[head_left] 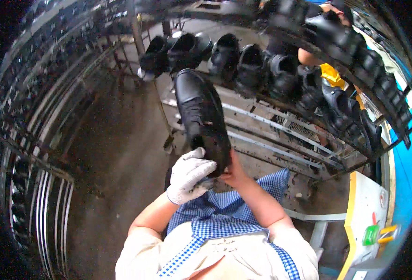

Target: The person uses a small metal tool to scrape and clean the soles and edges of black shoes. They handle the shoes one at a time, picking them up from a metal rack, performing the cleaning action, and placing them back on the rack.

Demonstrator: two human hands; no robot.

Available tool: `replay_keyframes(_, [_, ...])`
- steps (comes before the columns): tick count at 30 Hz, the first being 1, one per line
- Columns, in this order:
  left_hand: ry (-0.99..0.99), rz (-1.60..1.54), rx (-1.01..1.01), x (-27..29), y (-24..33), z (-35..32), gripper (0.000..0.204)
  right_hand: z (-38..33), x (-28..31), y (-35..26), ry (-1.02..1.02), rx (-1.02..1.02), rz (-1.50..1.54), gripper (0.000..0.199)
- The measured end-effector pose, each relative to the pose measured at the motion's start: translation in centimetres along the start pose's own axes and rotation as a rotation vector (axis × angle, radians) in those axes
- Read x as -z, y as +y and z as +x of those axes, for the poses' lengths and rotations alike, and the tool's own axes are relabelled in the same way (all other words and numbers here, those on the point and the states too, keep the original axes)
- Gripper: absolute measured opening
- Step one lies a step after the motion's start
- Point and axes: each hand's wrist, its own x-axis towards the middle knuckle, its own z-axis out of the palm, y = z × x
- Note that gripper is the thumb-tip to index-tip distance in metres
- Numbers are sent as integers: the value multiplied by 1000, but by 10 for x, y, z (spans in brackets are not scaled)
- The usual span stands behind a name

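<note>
A black lace-up shoe (197,100) is held up in front of me, its toe pointing away and its heel toward my body. On its left, my left hand (190,176), in a white work glove with grey smudges, grips the heel end with bent fingers at the shoe's opening. My bare right hand (234,171) clasps the heel from the right side; its fingertips are partly hidden by the shoe. Just beyond the toe, several black shoes (224,55) stand in a row on a metal rack.
Metal rails (280,122) of the rack run across ahead and to the right. More black shoes (336,35) line an upper shelf. Racks with bars (52,219) stand at the left. A white board with a yellow edge (362,217) and a green roll (370,235) are at the lower right.
</note>
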Motion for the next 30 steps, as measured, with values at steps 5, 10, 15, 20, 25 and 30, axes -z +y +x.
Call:
replay_keyframes(5, [450,-279,564,-5,-4,-37,61,-53,-15,20,409,74,-358,63])
replay_keyframes(10, [481,-816,985,-4,-13,-31,70,-75,-24,42,446,-149,-264,41])
replay_keyframes(15, [389,-808,964,-7,-2,-34,69,-81,3,74,528,58,-547,40])
replay_keyframes(20, [345,-615,899,-10,4,-32,68,-73,1,88,319,175,-1145,41])
replay_keyframes(25, [275,-418,895,-7,2,-34,65,-71,-17,88,215,414,-2035,44])
replay_keyframes(30, [316,-372,876,-7,-22,-31,54,-60,-27,77,30,933,-2884,46])
